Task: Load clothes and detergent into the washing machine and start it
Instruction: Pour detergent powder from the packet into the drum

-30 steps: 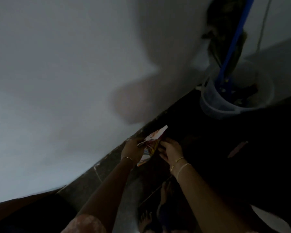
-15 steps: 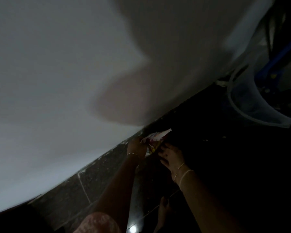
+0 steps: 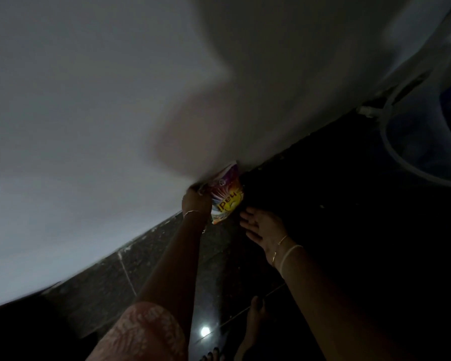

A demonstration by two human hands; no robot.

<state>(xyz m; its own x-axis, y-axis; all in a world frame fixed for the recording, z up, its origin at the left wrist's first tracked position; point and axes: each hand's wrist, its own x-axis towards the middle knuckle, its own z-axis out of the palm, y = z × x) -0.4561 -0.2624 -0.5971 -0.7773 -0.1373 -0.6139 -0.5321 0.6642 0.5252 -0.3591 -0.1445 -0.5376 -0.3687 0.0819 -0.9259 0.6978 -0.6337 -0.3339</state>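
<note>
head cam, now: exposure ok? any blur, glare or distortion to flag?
Head view: underexposed, floor nearly black bar one small glare spot; soft-edged shadow on the white wall; wide-angle bend curves the wall base and bucket rim; packet in the left hand is legible, right hand dim beside it.

A white wall (image 3: 89,126) fills the upper frame, meeting a band of dark speckled skirting tile (image 3: 141,252) and a glossy dark floor (image 3: 349,230) in dim light. At upper right sits a translucent plastic bucket (image 3: 414,142) — something blue inside, too blurred to identify. A round light reflection (image 3: 205,331) gleams on the floor near a bare foot (image 3: 255,316).
</note>
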